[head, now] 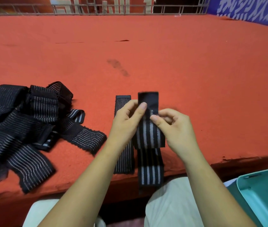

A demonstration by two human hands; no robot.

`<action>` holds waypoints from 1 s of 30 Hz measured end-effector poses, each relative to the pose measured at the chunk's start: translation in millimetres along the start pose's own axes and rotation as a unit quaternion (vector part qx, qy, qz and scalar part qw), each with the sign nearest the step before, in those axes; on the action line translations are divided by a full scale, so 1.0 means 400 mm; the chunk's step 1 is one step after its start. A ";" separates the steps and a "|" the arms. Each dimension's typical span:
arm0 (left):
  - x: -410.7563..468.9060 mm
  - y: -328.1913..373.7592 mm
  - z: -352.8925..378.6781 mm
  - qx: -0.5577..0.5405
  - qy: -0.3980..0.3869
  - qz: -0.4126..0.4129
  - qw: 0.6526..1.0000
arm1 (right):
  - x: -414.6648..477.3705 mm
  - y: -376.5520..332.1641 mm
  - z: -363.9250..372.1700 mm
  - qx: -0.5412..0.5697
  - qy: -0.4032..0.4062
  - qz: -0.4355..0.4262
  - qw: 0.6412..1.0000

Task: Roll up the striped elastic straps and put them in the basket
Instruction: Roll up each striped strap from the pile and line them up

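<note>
Writing shows only at the far edge: a blue banner (251,10) carries large white Chinese characters, cropped by the frame and not readable, and a red panel (97,5) behind the metal railing (171,9) bears pale characters, also cut off. No label shows on the straps.

The left hand (126,122) pinches the left edge of a wide-striped elastic strap (149,136) between its thumb and curled fingers, just below the strap's plain black end. The right hand (174,128) pinches the right edge with thumb and forefinger. The strap is lifted off the red felt table (162,54), and its lower stretch hangs past the near edge.

A thin-striped strap (125,159) lies flat just left of it, and a tangled pile of straps (23,125) sits farther left. The teal basket (267,194) stands at lower right, below the table edge.
</note>
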State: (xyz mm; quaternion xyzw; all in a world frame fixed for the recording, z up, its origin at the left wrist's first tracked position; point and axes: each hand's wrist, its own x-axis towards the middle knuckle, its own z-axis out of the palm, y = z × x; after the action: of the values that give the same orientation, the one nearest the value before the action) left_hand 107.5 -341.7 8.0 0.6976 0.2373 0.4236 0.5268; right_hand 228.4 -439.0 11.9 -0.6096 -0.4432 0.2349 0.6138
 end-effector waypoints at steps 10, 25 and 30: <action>-0.009 0.007 -0.017 -0.210 -0.116 -0.057 0.969 | 0.025 -0.018 -0.051 0.174 -0.036 0.046 0.983; -0.022 0.017 -0.013 -0.137 -0.101 -0.044 0.984 | 0.049 -0.073 -0.080 0.024 -0.100 0.016 0.995; -0.025 -0.002 -0.021 0.029 -0.138 -0.048 0.989 | 0.064 -0.132 -0.090 -0.132 -0.087 -0.050 0.986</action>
State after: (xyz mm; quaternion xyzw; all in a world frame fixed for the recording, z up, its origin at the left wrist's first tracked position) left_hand 95.0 -344.8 4.5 0.7519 0.2077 0.2909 0.5541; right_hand 257.7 -445.1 74.1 -0.6395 -0.5520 0.1952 0.4982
